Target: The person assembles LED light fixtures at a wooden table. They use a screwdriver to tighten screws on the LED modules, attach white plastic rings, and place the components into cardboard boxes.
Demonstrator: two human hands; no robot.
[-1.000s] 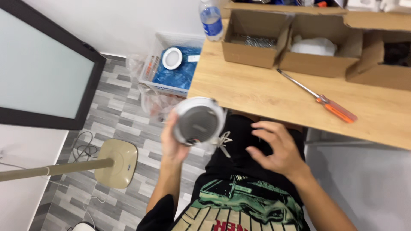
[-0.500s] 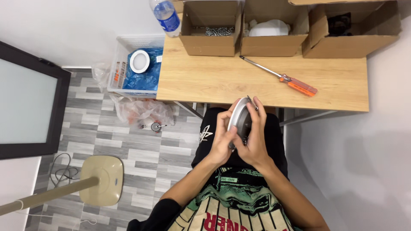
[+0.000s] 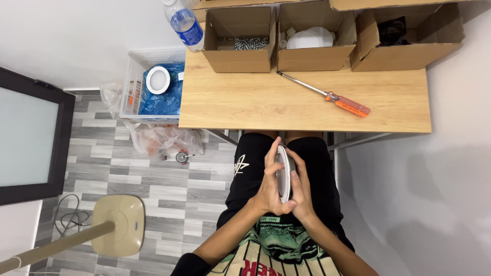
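Observation:
A round white and grey disc-shaped fitting [image 3: 284,173] stands on edge over my lap, seen edge-on. My left hand [image 3: 267,186] presses flat against its left face and my right hand [image 3: 302,190] against its right face, fingers pointing toward the desk. Both hands clasp it between the palms, just below the front edge of the wooden desk [image 3: 245,105]. Most of the fitting is hidden by my fingers.
An orange-handled screwdriver [image 3: 327,94] lies on the desk. Three open cardboard boxes stand at the back: one with screws [image 3: 249,44], one with white parts [image 3: 312,38], one with a dark part [image 3: 394,33]. A water bottle [image 3: 185,23], a white basket [image 3: 134,84] and a lamp base [image 3: 118,225] are on the left.
The fitting went from my left hand alone, held out over the floor, to both hands over my lap. It has turned edge-on, and my view has shifted right to centre on the desk.

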